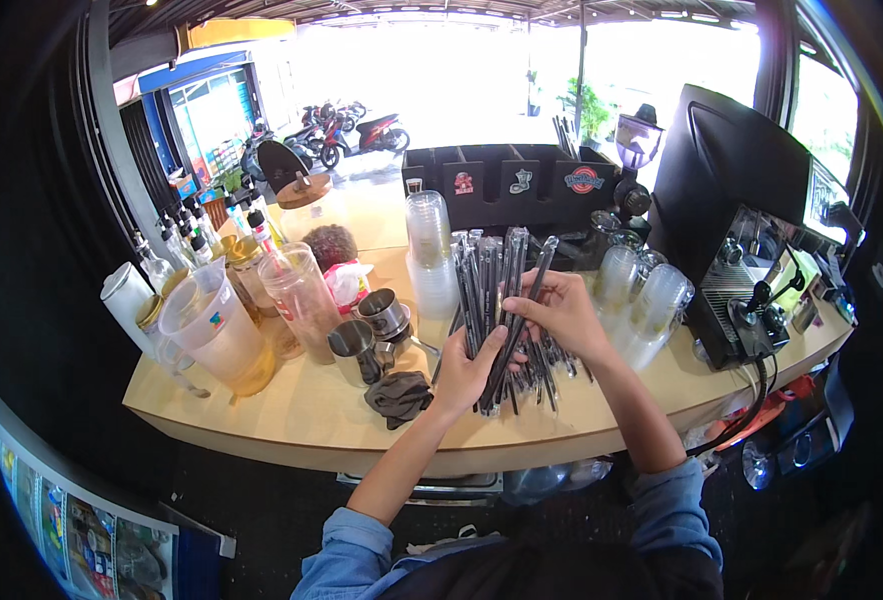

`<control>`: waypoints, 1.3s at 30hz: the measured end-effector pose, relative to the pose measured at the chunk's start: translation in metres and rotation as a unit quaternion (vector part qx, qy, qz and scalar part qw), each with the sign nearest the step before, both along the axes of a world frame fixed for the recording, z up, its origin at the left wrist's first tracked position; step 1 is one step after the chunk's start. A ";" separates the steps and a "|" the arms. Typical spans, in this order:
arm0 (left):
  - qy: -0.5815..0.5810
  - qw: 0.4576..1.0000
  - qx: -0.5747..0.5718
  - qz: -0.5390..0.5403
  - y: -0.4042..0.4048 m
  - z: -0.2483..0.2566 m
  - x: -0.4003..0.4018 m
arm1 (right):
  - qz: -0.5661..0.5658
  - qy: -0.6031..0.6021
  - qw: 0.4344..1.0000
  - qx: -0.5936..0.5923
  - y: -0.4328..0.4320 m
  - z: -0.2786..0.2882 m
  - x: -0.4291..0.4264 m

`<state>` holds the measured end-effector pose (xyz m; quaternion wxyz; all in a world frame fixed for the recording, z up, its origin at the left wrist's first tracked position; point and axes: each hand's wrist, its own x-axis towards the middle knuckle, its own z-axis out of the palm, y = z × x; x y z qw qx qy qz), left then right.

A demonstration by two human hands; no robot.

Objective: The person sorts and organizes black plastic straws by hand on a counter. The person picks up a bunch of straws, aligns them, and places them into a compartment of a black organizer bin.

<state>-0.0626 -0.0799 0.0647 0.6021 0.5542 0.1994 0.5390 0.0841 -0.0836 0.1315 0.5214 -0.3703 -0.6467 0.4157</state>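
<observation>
Black drinking straws (489, 281) in clear wrappers stand bunched together above the counter, fanned out at the top. My left hand (465, 373) grips the lower part of this bunch, its thumb across the front. Higher on the right side, my right hand (561, 313) pinches one or a few wrapped straws between thumb and fingers; exactly how many is hidden. More loose black straws (545, 375) lie in a heap on the wooden counter (584, 427), partly covered by my hands. A crumpled dark cloth (399, 399) rests to the left of my left hand.
Stacked clear plastic cups (432, 277) stand behind the straws, others (655, 307) to the right. Left are a metal jug (355, 356), a plastic pitcher (216, 337) and pump bottles (259, 225). A black compartment box (513, 180) stands behind; an espresso machine (749, 300) is at right.
</observation>
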 end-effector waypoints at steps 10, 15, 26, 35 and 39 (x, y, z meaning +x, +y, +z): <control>0.023 1.000 0.001 0.019 -0.003 0.001 -0.001 | 0.054 -0.064 0.996 -0.010 -0.005 0.014 0.007; 0.020 0.999 0.023 0.017 -0.002 -0.001 0.002 | 0.035 -0.075 0.997 -0.007 -0.008 0.016 0.007; 0.015 0.997 0.021 0.076 0.012 -0.013 0.005 | -0.056 -0.036 0.998 0.011 -0.009 0.014 0.025; 0.021 0.984 -0.143 -0.105 0.015 -0.002 -0.001 | -0.137 -0.392 0.792 0.447 -0.035 -0.006 0.005; -0.015 0.984 -0.147 -0.096 0.007 0.013 0.004 | -0.097 -0.478 0.738 0.465 -0.047 -0.023 0.001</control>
